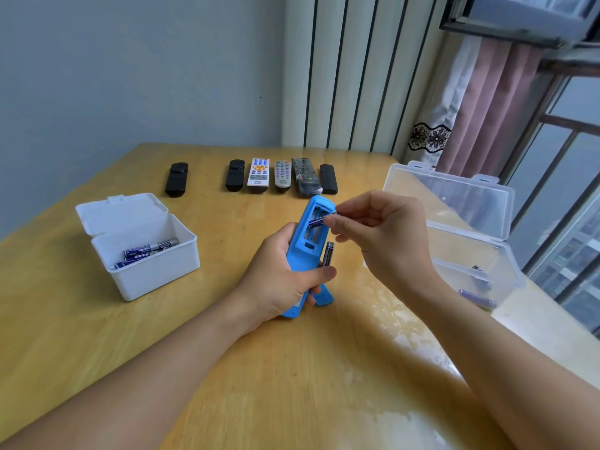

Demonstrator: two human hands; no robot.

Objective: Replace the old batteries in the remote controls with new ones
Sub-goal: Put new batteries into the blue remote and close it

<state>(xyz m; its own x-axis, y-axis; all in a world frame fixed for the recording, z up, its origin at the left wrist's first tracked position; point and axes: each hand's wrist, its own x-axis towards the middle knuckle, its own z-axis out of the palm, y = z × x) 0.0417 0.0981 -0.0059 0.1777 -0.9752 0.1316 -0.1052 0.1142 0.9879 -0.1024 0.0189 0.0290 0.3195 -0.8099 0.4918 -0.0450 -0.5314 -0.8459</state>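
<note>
Item: blue remote, rubbery sleeve, back up, bay open. Our left hand grips it above the table, thumb pinning a spare battery for reach. Our right hand pinches a slim metal battery, angling it into the bay.

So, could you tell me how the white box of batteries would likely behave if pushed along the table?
The white box would probably slide, not tip: it looks low and flat-bottomed. Its open lid may wobble. The batteries lie loose inside and would likely roll.
</note>
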